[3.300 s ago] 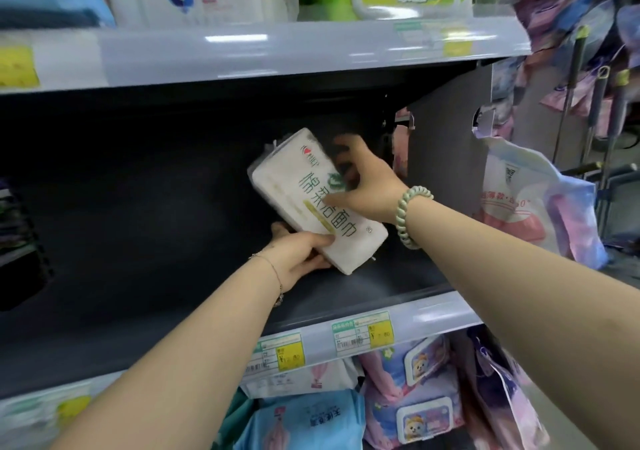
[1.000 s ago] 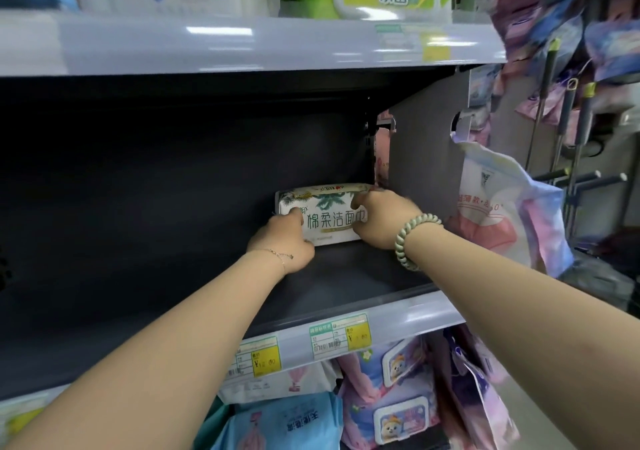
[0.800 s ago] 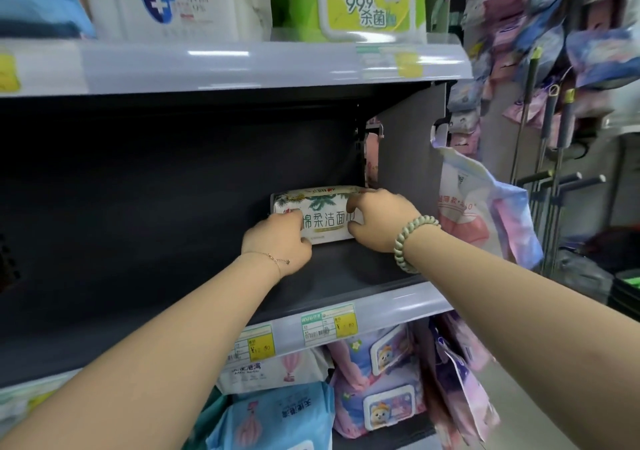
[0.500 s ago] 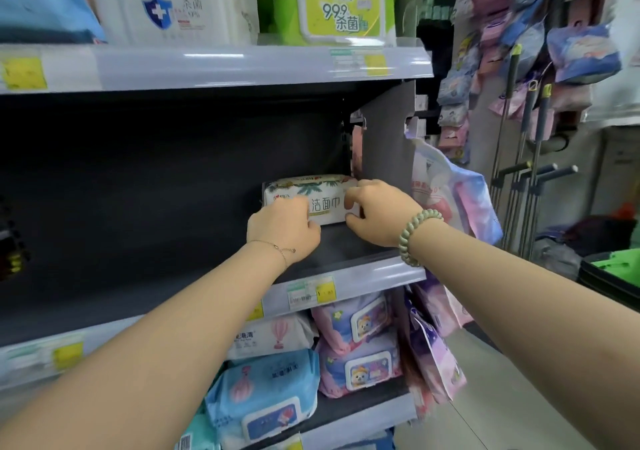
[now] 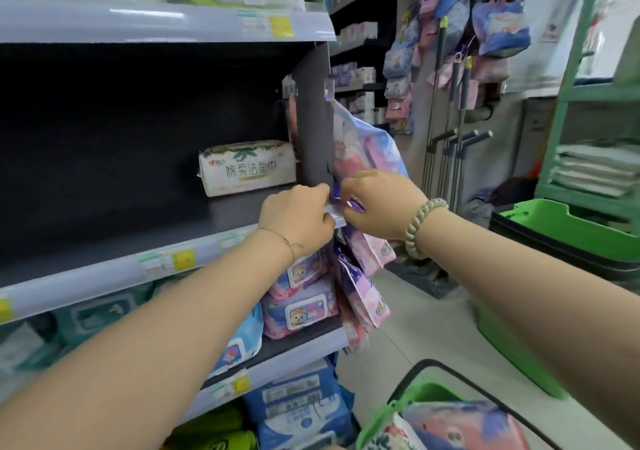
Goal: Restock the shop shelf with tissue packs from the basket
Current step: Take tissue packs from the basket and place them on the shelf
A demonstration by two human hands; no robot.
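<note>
Tissue pack (image 5: 246, 167), white with green lettering and a leafy strip along its top, stands on its long edge on the dark shelf (image 5: 138, 228). It sits far to the right, just beside the grey end panel (image 5: 313, 120), with nothing else on that level.

Both hands are in front of the shelf's right front corner, clear of the pack. The left hand (image 5: 298, 217) shows its back to the head camera, fingers curled at the white end of the price rail (image 5: 104, 273). Whether they grip it or only lie against it, I cannot tell. The right hand (image 5: 377, 204), with a pale bead bracelet (image 5: 420, 221) at the wrist, curls in towards the left one, nearly touching. Its fingertips are hidden (something purple shows between the two hands), so its hold cannot be told either.

Pink and blue bags (image 5: 367, 148) hang on the outside of the end panel. Wet-wipe packs (image 5: 298, 307) fill the level below.

At the bottom edge is the green basket (image 5: 429, 392) with a black handle (image 5: 485, 390), and soft packs (image 5: 467, 425) lie in it.
</note>
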